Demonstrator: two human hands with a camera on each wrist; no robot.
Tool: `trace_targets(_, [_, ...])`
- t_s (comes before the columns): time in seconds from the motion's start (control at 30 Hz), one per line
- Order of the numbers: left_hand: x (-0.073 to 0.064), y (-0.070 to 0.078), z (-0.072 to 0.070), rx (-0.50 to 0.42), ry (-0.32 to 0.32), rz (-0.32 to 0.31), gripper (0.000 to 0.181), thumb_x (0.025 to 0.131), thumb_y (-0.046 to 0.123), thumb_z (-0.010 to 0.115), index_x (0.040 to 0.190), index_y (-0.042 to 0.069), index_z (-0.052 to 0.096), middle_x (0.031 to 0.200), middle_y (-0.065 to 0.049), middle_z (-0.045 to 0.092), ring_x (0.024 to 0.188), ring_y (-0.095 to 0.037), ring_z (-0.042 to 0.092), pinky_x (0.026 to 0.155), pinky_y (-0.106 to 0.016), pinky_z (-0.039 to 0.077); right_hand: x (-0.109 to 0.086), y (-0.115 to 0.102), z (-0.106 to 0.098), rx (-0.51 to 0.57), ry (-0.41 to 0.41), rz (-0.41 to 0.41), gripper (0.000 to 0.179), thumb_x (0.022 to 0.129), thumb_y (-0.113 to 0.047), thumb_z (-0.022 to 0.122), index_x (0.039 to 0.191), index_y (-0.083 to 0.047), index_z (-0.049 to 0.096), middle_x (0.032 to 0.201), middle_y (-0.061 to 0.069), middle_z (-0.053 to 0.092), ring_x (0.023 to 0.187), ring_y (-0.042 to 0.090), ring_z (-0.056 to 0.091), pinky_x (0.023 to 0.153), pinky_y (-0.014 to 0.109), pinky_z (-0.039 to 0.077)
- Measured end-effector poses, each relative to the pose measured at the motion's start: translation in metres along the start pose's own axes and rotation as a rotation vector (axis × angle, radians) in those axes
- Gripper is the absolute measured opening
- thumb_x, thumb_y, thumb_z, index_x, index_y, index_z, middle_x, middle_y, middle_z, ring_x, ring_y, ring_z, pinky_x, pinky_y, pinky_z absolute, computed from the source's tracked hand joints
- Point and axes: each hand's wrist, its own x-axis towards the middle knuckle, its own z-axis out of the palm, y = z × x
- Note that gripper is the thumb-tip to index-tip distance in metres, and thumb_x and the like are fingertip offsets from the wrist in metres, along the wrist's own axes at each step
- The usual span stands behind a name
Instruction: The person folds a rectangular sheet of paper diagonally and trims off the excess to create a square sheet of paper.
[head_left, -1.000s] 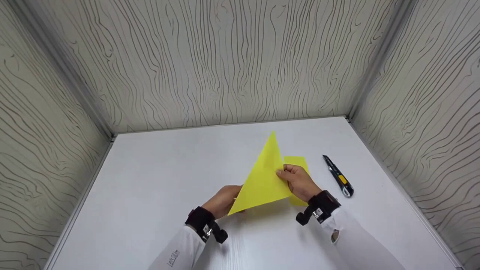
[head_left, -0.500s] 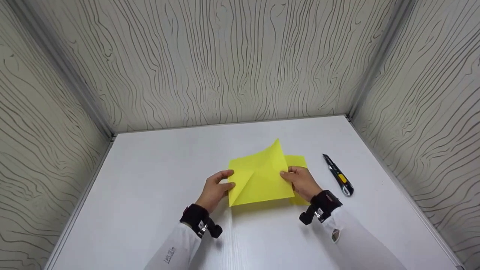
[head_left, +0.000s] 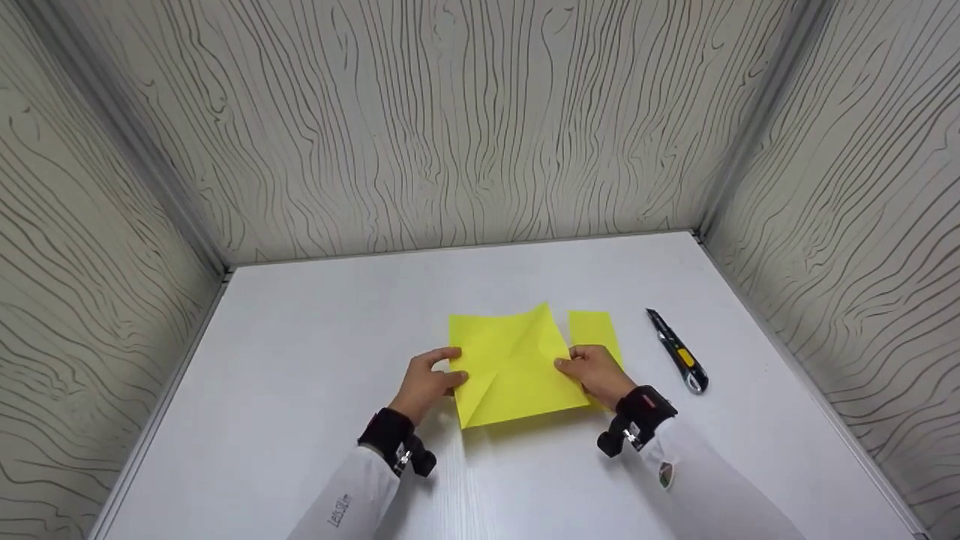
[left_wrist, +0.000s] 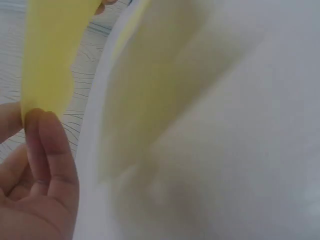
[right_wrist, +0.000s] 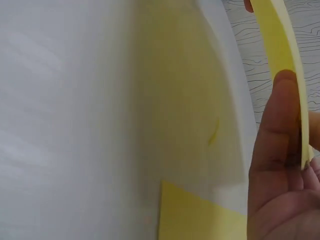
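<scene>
Between both hands a square sheet of yellow paper (head_left: 517,367) is held up over the white table, with a diagonal crease across it from lower left to upper right. My left hand (head_left: 426,381) pinches its left edge, thumb on the near face and fingers behind. On the right edge my right hand (head_left: 600,373) grips it the same way, thumb on top. Both wrist views show the yellow paper (left_wrist: 50,55) raised above the tabletop, its shadow falling below. A narrow yellow paper strip (head_left: 592,326) lies on the table, partly hidden behind the right hand.
A black utility knife (head_left: 677,351) with a yellow slider lies on the white table (head_left: 322,322), right of the strip. Wood-patterned panels (head_left: 450,127) enclose the table at the back and both sides.
The paper, folded into a triangle a second ago, has been opened out to a square. My left hand came out from behind it to its left edge. Both hands have lowered slightly.
</scene>
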Motion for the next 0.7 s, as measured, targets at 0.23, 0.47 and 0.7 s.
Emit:
trace_targets(0.23, [-0.003,-0.006,-0.001,0.404,0.004,0.091,0.075,0.088,0.011,0.086,0.151,-0.008,0.053,0.158,-0.029,0.053,0.114,-0.037,0.066,0.101,-0.047,0.058,-0.002,0.006,0.013,-0.156,0.019,-0.005,0.038,0.101,-0.01,0.073,0.071,-0.01,0.05,0.062,-0.004,0.043,0.052,0.009,0.04,0.05,0.022,0.032])
trace_targets(0.47, [0.002,-0.014,0.003,0.572,0.008,0.158,0.08,0.081,0.007,0.091,0.147,-0.015,0.052,0.157,-0.032,0.052,0.151,-0.049,0.047,0.128,-0.058,0.037,0.0,0.008,0.022,-0.26,0.066,-0.005,0.04,0.097,-0.01,0.077,0.067,-0.012,0.051,0.06,-0.004,0.045,0.051,0.009,0.043,0.049,0.021,0.034])
trace_targets(0.7, [0.001,-0.015,0.002,0.638,0.011,0.142,0.085,0.079,0.006,0.091,0.151,-0.015,0.05,0.16,-0.03,0.049,0.15,-0.046,0.049,0.127,-0.056,0.039,0.003,0.009,0.028,-0.323,0.082,0.002,0.022,0.09,-0.009,0.083,0.082,-0.005,0.062,0.068,-0.001,0.055,0.058,0.012,0.052,0.054,0.022,0.041])
